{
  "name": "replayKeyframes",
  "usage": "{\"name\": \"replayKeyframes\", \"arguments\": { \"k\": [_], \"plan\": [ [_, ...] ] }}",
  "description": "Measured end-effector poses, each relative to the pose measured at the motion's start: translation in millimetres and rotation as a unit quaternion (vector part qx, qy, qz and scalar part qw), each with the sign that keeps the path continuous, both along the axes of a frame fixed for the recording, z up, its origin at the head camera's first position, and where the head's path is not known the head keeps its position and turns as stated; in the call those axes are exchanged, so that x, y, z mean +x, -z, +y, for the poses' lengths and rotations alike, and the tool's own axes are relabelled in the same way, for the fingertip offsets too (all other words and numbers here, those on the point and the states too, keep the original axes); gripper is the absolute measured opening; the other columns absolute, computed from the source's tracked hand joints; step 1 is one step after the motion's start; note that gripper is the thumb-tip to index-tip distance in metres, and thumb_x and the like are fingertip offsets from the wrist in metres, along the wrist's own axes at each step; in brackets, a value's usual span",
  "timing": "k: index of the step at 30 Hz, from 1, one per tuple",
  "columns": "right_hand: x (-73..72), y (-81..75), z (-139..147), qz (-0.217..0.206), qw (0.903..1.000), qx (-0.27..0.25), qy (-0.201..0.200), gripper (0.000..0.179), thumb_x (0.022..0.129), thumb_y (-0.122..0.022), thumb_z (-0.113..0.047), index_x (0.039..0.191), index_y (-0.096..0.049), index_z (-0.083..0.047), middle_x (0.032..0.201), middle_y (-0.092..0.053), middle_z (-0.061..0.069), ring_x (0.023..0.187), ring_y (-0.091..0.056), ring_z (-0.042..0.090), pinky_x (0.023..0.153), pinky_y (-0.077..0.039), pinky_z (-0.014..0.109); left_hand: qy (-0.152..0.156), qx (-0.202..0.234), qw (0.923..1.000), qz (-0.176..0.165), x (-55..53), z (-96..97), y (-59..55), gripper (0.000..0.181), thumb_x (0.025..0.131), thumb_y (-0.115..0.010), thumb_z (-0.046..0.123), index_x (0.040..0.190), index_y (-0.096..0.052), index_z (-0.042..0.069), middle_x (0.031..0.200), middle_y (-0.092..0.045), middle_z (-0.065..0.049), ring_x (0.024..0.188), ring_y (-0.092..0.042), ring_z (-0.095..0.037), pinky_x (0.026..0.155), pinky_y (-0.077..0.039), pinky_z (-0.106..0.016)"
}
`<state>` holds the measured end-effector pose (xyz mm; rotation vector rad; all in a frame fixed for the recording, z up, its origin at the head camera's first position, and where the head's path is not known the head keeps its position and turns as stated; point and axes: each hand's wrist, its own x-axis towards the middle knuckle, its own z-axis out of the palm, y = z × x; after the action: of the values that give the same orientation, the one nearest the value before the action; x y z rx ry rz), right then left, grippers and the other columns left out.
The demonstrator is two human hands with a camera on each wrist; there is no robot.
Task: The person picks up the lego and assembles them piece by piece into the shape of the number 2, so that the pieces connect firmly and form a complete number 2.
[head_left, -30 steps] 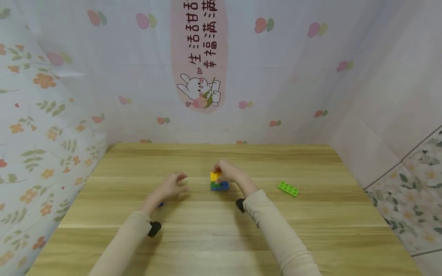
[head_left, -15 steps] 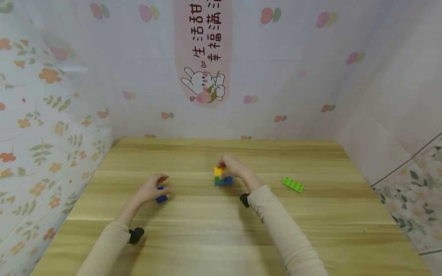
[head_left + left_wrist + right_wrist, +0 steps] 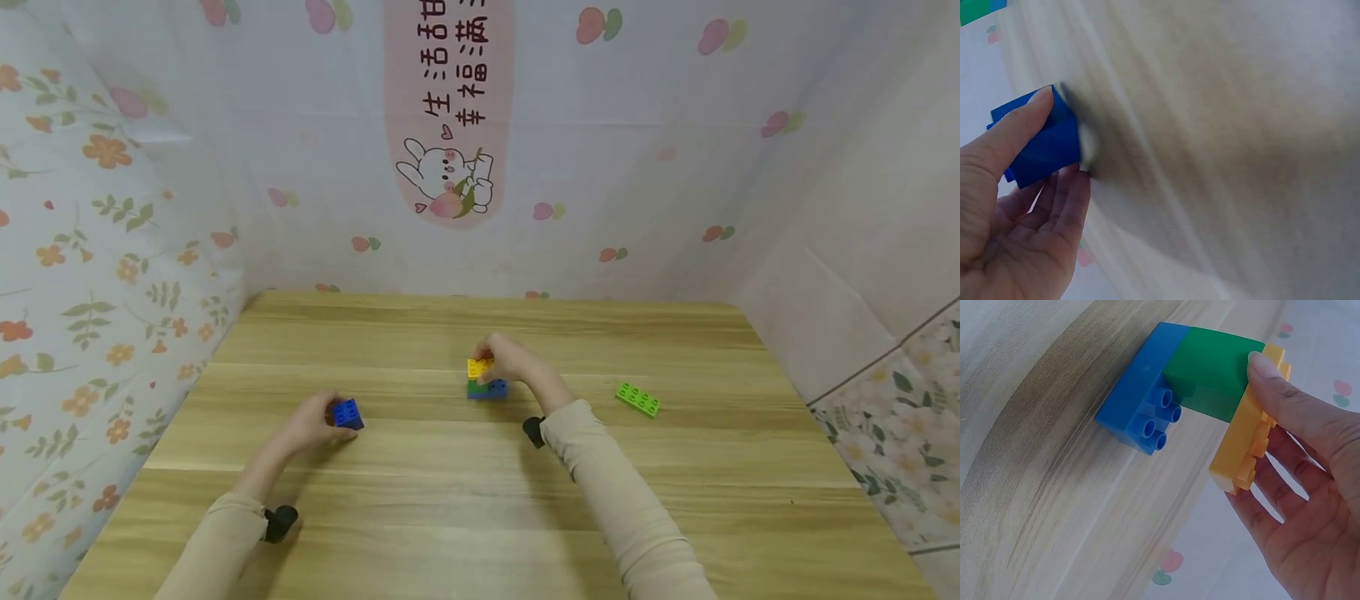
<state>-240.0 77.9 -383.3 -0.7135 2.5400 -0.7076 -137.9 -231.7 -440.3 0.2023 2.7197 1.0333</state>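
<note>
At the left of the table, my left hand (image 3: 311,423) pinches a dark blue toy brick (image 3: 347,414) with studs facing up. The left wrist view has the thumb across one side of this blue brick (image 3: 1050,140) and fingers behind it. Near the table's middle stands a joined stack: a long blue brick (image 3: 1138,387) at the bottom, a green brick (image 3: 1210,372) on one end of it, and a yellow brick (image 3: 1235,444) on top. My right hand (image 3: 508,360) grips the yellow brick, its thumb at the seam with the green one and fingers on the far side.
A flat lime-green brick (image 3: 637,400) lies right of the stack. The wooden table (image 3: 450,517) ends at a patterned cloth (image 3: 337,167) behind, with more cloth on both sides.
My left hand has moved left, away from near the stack, and has taken hold of the blue brick. The right hand keeps its grip on the stack. The head view has shifted slightly.
</note>
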Motion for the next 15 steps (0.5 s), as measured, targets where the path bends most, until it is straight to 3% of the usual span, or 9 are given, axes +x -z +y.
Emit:
{"name": "replayKeyframes", "arguments": {
  "k": [9,15],
  "plan": [
    [0.2,-1.0,4,0.004,0.9999,-0.003,0.012,0.036,0.076,-0.072,-0.006,0.11,-0.062,0.003,0.111,-0.062,0.016,0.105,-0.057,0.027,0.094,-0.046,0.036,-0.017,0.003,0.9999,-0.001,-2.4,1.8,2.9,0.049,0.073,-0.073,0.005,0.111,-0.05,-0.014,0.101,-0.059,-0.028,0.091,-0.059,-0.037,0.08,-0.051,-0.045],
    [4.1,10.8,5,0.011,0.9991,-0.028,0.03,0.037,0.078,-0.07,-0.006,0.113,-0.061,0.002,0.111,-0.059,0.013,0.101,-0.056,0.023,0.091,-0.047,0.034,-0.031,0.0,0.9995,0.0,-7.8,4.7,3.8,0.046,0.074,-0.072,0.005,0.109,-0.05,-0.014,0.101,-0.059,-0.029,0.091,-0.059,-0.036,0.078,-0.051,-0.044]
  ]
}}
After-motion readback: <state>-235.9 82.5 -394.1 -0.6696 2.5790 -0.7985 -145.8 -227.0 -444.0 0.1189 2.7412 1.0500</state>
